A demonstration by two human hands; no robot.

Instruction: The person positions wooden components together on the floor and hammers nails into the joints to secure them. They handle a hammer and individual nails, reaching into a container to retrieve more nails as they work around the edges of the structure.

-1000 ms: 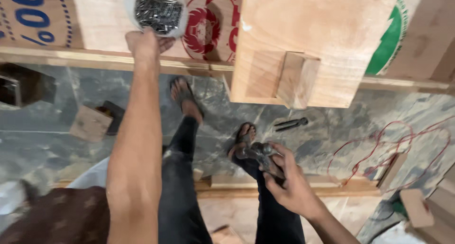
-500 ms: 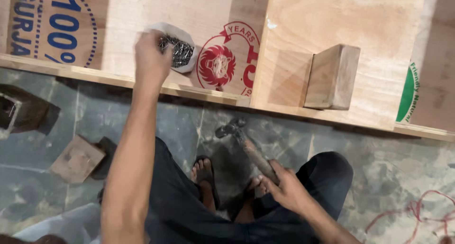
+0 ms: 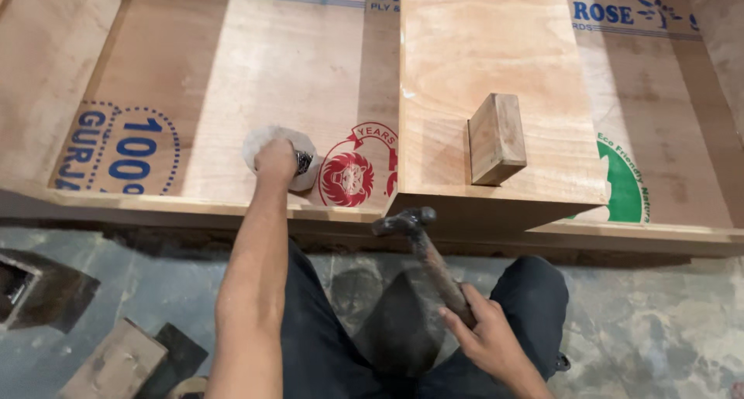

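Note:
My left hand (image 3: 275, 160) reaches forward into a clear plastic bag of dark nails (image 3: 298, 165) that lies on the plywood sheet (image 3: 232, 73). Its fingers are closed inside the bag. My right hand (image 3: 484, 337) grips the wooden handle of a hammer (image 3: 418, 244), whose dark head points up near the plywood's front edge. A raised plywood panel (image 3: 496, 58) stands on the right of the sheet, with a small wooden block (image 3: 497, 138) fixed to it.
The plywood box has a side wall at the left (image 3: 39, 73) and printed blue, red and green marks. Below it is a grey stone floor (image 3: 659, 321). A loose wooden block (image 3: 116, 364) and a dark box (image 3: 15, 286) lie at the lower left. My legs are bent under me.
The view has moved up and closer to the plywood. My left hand stays at the nail bag. My right hand has raised the hammer toward the plywood's front edge.

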